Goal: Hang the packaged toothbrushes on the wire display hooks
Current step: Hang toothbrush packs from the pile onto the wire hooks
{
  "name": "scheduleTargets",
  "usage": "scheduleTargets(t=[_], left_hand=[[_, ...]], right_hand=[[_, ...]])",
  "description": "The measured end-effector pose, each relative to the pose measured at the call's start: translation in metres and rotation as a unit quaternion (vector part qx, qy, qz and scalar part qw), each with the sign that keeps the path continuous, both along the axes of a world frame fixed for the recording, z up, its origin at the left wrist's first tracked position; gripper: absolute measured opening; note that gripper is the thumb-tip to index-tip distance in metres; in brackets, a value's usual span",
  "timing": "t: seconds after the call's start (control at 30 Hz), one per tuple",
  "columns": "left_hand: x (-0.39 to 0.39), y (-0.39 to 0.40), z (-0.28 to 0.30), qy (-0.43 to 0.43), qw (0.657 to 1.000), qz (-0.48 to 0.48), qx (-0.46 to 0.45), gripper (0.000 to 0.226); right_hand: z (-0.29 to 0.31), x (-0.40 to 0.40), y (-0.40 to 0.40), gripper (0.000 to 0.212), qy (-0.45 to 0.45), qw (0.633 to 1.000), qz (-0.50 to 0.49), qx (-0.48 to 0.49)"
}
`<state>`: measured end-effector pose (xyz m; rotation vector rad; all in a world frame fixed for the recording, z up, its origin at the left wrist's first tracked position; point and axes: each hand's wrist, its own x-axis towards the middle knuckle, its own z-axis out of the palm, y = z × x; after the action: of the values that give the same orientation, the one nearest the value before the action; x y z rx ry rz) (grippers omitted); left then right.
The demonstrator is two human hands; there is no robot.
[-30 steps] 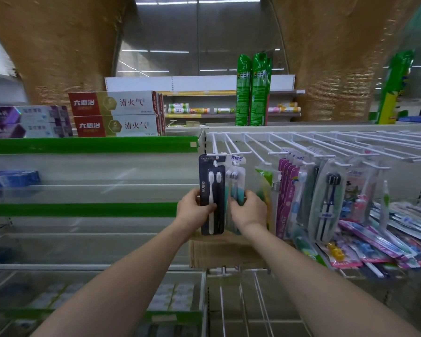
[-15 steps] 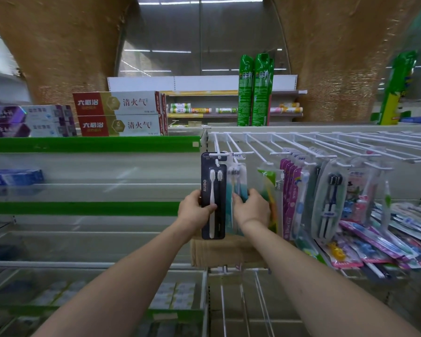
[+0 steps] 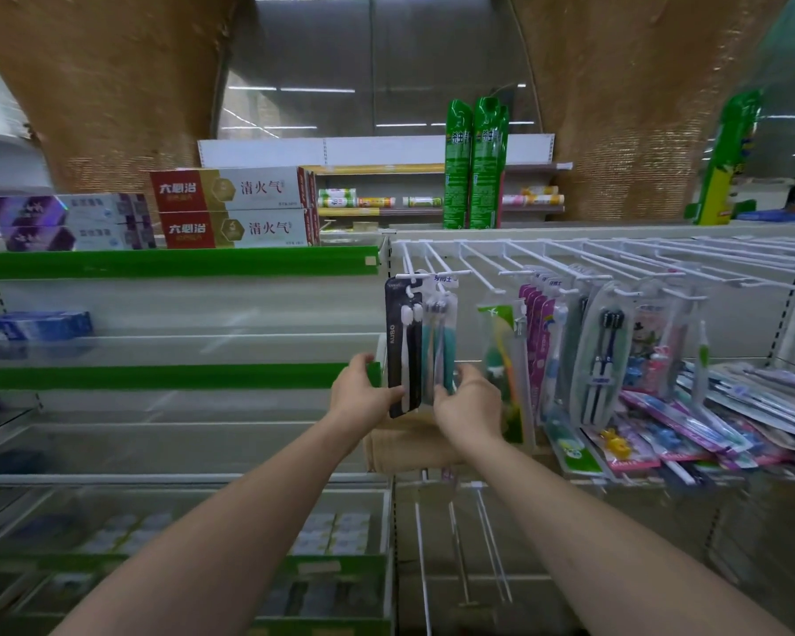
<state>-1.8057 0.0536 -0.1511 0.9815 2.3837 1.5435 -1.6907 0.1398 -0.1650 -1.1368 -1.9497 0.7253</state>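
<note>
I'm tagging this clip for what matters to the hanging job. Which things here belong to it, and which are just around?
Part of the job:
black toothbrush pack, held by the left hand
teal toothbrush pack, held by the right hand
wire display hooks

Just around:
toothpaste boxes
green spray cans
loose toothbrush packs on the shelf

We're getting dim, greenish indoor light from ceiling strip lights at 12 o'clock. Heavy wide-angle warp bends the brown pillars at 10 and 2 o'clock. Lower shelves at 7 o'clock are blurry; hardly any shadows.
</note>
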Motion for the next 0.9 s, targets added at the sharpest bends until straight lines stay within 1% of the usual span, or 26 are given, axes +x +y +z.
scheduleTargets(t=[0.07, 0.17, 0.27, 0.4, 0.47, 0.57, 0.67, 0.77, 0.9], left_hand=[[0.006, -0.007, -0.001, 0.004, 1.0, -0.006, -0.01, 0.075], [0.014, -0.017, -0.006, 0.023, 0.999, -0.008, -0.034, 0.072], [0.023, -0.027, -0.013, 0.07, 0.995, -0.007, -0.072, 0.071], [0.04, -0.038, -0.021, 0.134, 0.987, -0.025, -0.088, 0.06], [0.051, -0.039, -0.028, 0.148, 0.983, -0.049, -0.093, 0.064], [0.072, -0.036, -0.037, 0.161, 0.977, -0.084, -0.112, 0.068], [0.09, -0.03, -0.044, 0.19, 0.967, -0.105, -0.134, 0.066], [0.106, -0.022, -0.049, 0.202, 0.961, -0.131, -0.136, 0.065], [0.127, -0.003, -0.05, 0.236, 0.949, -0.142, -0.152, 0.064]], right_hand=[[-0.002, 0.007, -0.007, 0.042, -0.016, 1.0, 0.007, 0.005], [-0.006, 0.019, -0.018, 0.043, -0.024, 0.999, 0.025, -0.013], [-0.015, 0.038, -0.027, 0.047, -0.054, 0.998, 0.013, -0.003], [-0.026, 0.069, -0.04, 0.045, -0.095, 0.995, -0.008, -0.003], [-0.031, 0.084, -0.046, 0.046, -0.104, 0.994, -0.014, -0.008], [-0.039, 0.105, -0.05, 0.037, -0.114, 0.993, -0.024, -0.015], [-0.043, 0.126, -0.048, 0.037, -0.118, 0.992, -0.043, -0.015], [-0.047, 0.145, -0.041, 0.037, -0.117, 0.992, -0.051, -0.015], [-0.052, 0.169, -0.021, 0.035, -0.148, 0.988, -0.045, -0.007]])
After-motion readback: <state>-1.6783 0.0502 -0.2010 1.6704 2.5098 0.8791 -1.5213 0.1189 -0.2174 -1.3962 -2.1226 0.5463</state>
